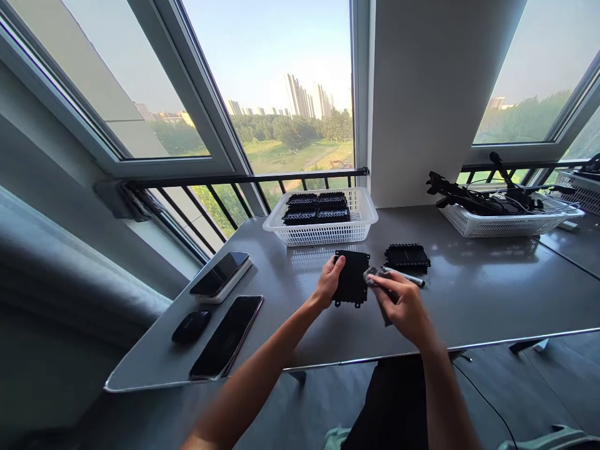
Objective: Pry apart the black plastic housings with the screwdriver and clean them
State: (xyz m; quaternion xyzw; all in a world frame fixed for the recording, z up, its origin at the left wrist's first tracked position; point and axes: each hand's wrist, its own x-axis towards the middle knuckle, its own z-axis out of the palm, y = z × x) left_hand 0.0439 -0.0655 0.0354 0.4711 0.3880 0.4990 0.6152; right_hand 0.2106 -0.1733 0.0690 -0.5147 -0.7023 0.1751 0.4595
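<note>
My left hand [329,279] grips the left edge of a flat black plastic panel [352,279] with small tabs at its corners, held up over the table. Close to the panel's right edge, my right hand [402,305] is closed on a crumpled grey cloth [374,277]. Whether the cloth touches the panel I cannot tell. Behind that hand, a marker pen [414,279] with a dark end lies on the table. Just beyond it rests a black part with toothed edges [407,255].
A white basket [323,235] holding several black toothed parts stands by the window. Another white basket [506,225] with black parts and cables is at right. Two phone-like devices [227,337] and a black mouse [191,326] lie on the grey table [300,337] at left.
</note>
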